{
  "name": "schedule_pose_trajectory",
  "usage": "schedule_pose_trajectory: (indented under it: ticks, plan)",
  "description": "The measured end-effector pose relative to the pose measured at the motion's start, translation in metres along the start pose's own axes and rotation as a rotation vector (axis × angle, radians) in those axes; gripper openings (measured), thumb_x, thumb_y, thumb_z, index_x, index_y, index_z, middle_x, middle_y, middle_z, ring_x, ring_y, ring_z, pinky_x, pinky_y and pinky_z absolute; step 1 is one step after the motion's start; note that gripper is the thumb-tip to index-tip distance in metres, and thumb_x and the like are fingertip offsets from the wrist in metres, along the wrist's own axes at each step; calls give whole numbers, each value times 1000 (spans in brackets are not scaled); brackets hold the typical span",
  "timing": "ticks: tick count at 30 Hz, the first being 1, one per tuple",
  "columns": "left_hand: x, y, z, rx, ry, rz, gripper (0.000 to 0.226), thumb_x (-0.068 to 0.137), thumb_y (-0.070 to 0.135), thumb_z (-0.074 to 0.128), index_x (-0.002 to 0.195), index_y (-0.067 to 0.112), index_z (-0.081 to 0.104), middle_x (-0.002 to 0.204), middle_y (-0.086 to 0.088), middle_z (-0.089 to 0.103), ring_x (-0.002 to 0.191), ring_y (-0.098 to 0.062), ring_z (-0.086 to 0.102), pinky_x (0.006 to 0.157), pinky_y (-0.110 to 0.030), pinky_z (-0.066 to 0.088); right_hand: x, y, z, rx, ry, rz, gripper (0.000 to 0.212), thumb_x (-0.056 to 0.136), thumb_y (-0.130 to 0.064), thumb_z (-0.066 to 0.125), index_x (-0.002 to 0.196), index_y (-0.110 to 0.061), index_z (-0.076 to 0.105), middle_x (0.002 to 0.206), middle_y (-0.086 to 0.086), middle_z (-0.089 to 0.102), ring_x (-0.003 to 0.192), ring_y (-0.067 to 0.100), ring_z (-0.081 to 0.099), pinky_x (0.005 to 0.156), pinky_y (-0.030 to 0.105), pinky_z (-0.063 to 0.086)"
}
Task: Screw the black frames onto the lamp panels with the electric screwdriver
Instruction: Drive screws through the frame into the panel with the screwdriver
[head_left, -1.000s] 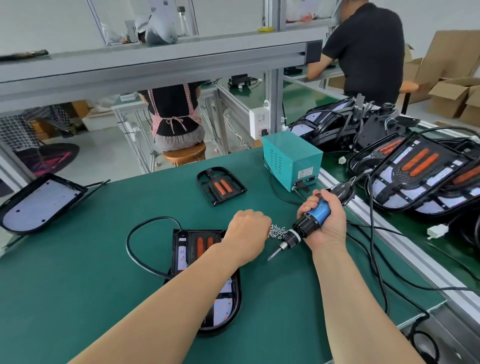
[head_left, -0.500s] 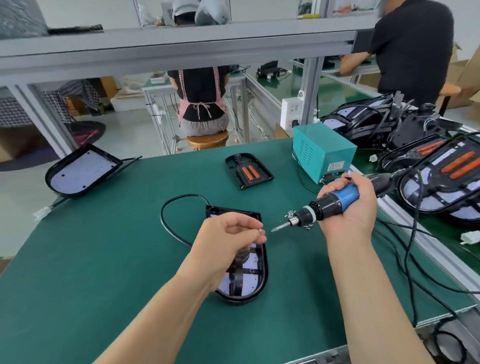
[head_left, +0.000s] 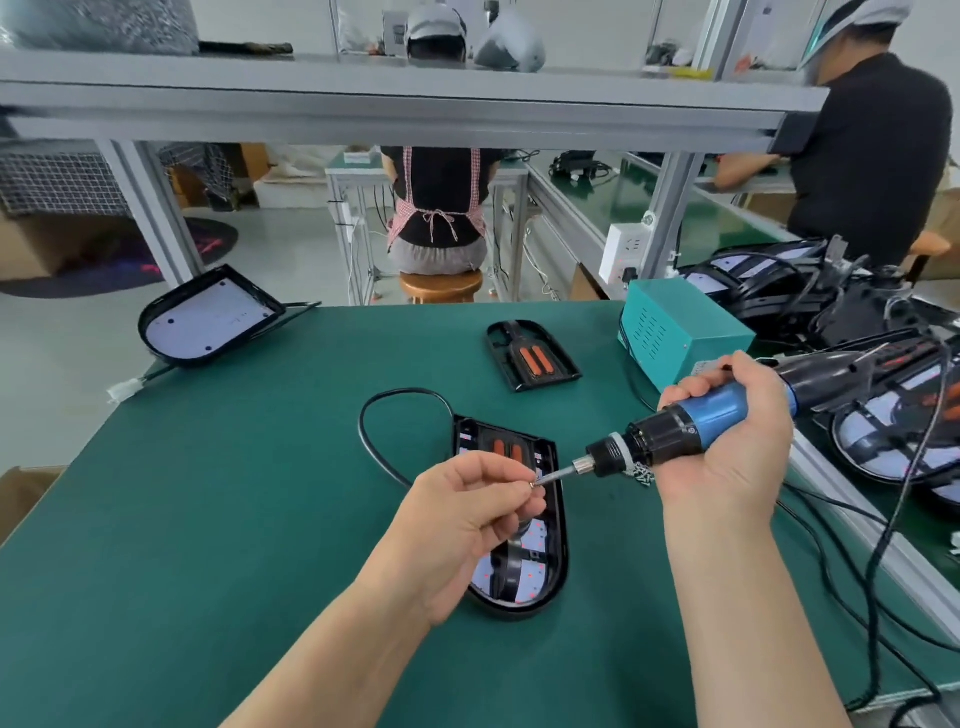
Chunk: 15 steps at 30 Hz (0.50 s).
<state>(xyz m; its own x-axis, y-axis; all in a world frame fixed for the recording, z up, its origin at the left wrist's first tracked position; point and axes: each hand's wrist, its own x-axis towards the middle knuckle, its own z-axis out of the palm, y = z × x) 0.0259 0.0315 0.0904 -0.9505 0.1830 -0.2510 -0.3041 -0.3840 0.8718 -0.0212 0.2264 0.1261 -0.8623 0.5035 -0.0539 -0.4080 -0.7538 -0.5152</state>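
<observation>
My right hand (head_left: 727, 447) grips the electric screwdriver (head_left: 691, 431), long axis near-level, bit pointing left at the screw (head_left: 533, 484) my left hand (head_left: 467, 514) fingers pinch.

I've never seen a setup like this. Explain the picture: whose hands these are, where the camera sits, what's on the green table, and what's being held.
There is no machine here. A person works with bare hands, and the single camera sits on their head, looking forward and down. The right hand grips a blue-and-black electric screwdriver, whose cord trails off to the right. The left hand pinches what looks like a small screw at the screwdriver's tip. Below the hands, on the green table, lies a black-framed lamp panel. Further back are a spare black frame, another panel at the left edge, and a teal box. More panels are piled on the right.
</observation>
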Motion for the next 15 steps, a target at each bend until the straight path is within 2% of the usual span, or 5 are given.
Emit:
schedule_pose_trajectory:
  ticks: [4, 9, 15]
  plan:
    - [-2, 1, -1, 23, 19, 24, 18, 88, -9, 65, 81, 6, 72, 83, -16, 73, 73, -19, 70, 63, -19, 54, -3, 3, 5, -17, -7, -8, 14, 92, -15, 65, 82, -16, 55, 68, -5, 55, 55, 9, 50, 59, 21, 48]
    - [-7, -4, 4, 92, 136, 131, 16, 86, -10, 67, 83, 6, 72, 77, -13, 73, 73, -19, 71, 64, -19, 52, -11, 7, 12, -83, -14, -56, 14, 94, -15, 63, 83, -16, 54, 66, -6, 55, 54, 9, 50, 58, 21, 49]
    - [-11, -14, 9, 288, 226, 373, 33, 88, -6, 67, 77, 24, 73, 74, -4, 75, 75, -14, 73, 72, -17, 54, -18, 8, 23, -158, 15, -104, 10, 93, -15, 64, 89, -14, 55, 66, -5, 55, 55, 11, 52, 59, 23, 50]
